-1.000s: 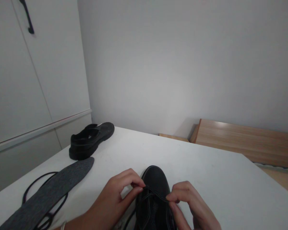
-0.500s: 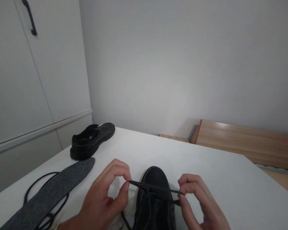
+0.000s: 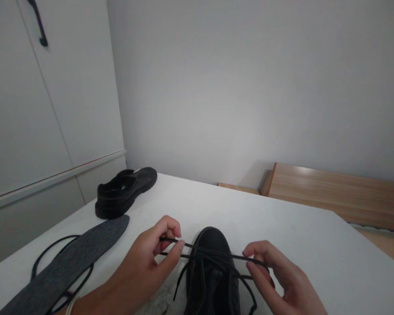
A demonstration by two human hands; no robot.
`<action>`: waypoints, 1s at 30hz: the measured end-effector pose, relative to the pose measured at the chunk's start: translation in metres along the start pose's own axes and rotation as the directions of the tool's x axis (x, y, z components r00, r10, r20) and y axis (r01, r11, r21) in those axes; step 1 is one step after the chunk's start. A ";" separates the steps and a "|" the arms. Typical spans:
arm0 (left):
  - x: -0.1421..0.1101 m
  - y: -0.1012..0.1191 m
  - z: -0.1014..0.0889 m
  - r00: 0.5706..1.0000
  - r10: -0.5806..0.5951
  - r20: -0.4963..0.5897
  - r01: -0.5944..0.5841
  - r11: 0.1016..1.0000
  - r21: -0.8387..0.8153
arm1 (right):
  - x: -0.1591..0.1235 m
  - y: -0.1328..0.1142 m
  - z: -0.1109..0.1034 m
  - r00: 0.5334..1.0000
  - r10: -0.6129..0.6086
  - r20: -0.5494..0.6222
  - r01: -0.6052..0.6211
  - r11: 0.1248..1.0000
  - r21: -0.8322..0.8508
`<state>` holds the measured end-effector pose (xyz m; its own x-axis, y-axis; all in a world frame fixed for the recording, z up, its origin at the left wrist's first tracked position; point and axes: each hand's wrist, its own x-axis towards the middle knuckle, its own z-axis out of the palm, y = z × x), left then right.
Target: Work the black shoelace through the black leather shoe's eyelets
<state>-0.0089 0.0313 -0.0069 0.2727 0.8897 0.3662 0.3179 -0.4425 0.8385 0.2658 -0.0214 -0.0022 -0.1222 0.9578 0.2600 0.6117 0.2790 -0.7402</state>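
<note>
The left hand (image 3: 162, 258) at nine o'clock and right hand (image 3: 279, 275) at three pinch laces (image 3: 237, 257) across the shoe (image 3: 213, 239), toe at twelve.

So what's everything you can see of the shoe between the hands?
The shoe is black and leather-like, with a smooth, rounded toe pointing away. It stands upright on the white table; its heel is out of view. Its thin black lace stretches across the top from the left hand to the right hand, and also dangles at each side.
</note>
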 end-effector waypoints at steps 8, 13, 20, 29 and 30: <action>0.004 0.002 0.004 0.973 0.001 0.232 -0.055 0.972 0.226 | 0.009 0.004 -0.001 0.980 0.027 0.198 -0.007 0.995 -0.102; 0.005 0.007 0.000 0.993 0.074 0.091 -0.086 0.987 0.139 | 0.009 -0.003 -0.010 0.972 0.031 0.232 -0.017 0.998 -0.062; 0.001 0.014 -0.003 0.980 0.177 -0.096 -0.165 0.979 0.120 | 0.014 -0.002 -0.013 0.987 -0.149 0.054 0.154 0.983 -0.100; 0.000 0.016 -0.001 0.985 0.046 -0.169 -0.070 0.988 -0.136 | 0.005 0.003 -0.027 0.924 -0.239 -0.300 0.207 0.969 -0.137; -0.001 0.017 -0.001 0.989 -0.004 -0.145 -0.020 0.986 -0.168 | 0.003 0.003 -0.028 0.912 -0.225 -0.342 0.201 0.974 -0.106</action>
<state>-0.0045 0.0233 0.0069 0.1363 0.8985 0.4172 0.1550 -0.4353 0.8868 0.2890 -0.0194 0.0130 0.0178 0.7875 0.6161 0.6537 0.4571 -0.6031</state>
